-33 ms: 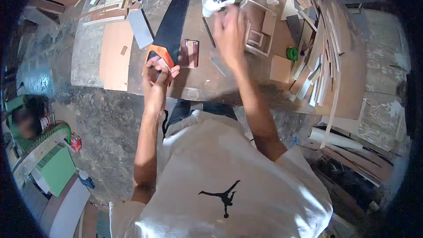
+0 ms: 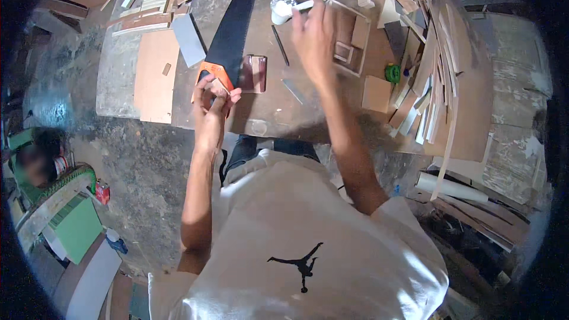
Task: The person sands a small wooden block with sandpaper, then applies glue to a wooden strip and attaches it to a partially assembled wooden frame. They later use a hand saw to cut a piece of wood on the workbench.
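My left hand [image 2: 213, 106] is closed around a small thin piece of wood [image 2: 219, 86], pinched in its fingertips. Beneath that hand lies a handsaw with an orange handle [image 2: 208, 70] and a dark blade [image 2: 232, 26] pointing away. My right hand [image 2: 314, 38] is slightly blurred, its thumb and fingers apart, and I see nothing gripped in it. Its fingertips are near the end of a white stick [image 2: 303, 6] that leans from a white cup [image 2: 283, 12] with pale contents. Part of a shallow wooden tray-like frame [image 2: 363, 38] is hidden behind this hand.
Between the hands are a brown striped block [image 2: 256, 74], a dark pencil-like rod [image 2: 280, 44] and a thin metal strip [image 2: 293, 91]. A green tape measure [image 2: 392, 73] sits by long wood strips [image 2: 435, 71]. Boards [image 2: 155, 77] cover the left; a person [image 2: 35, 163] is at far left.
My right hand has shifted slightly right and toward me relative to the white stick. My left hand still pinches the wood piece in nearly the same place.
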Demonstrator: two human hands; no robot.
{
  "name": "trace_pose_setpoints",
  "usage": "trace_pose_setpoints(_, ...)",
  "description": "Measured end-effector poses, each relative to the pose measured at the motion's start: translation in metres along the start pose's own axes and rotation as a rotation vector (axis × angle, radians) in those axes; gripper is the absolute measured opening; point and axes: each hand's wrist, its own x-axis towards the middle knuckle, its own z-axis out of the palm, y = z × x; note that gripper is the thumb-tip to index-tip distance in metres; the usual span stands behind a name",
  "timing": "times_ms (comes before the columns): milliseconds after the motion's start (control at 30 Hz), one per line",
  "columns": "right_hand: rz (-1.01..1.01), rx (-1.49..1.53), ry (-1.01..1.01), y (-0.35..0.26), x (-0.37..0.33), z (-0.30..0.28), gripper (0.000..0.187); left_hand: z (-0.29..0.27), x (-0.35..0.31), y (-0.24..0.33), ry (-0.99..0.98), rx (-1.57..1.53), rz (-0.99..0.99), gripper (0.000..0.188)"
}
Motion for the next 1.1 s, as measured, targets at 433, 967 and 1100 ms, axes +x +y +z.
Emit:
trace_pose_setpoints(433,0.133,-0.114,-1.025,0.057,0.093,0.007,0.054,0.099,0.202,-0.064,-0.297,0.7,0.41,0.076)
trace_pose_setpoints(967,0.213,0.226,-0.686,0.098,0.078,0.012,0.025,0.113,0.236,-0.094,-0.151,0.87,0.45,0.048)
trace_pose_setpoints(1100,0.316,0.272,-0.765,0.108,0.088,-0.007,0.026,0.112,0.237,-0.099,-0.193,0.87,0.465,0.046)
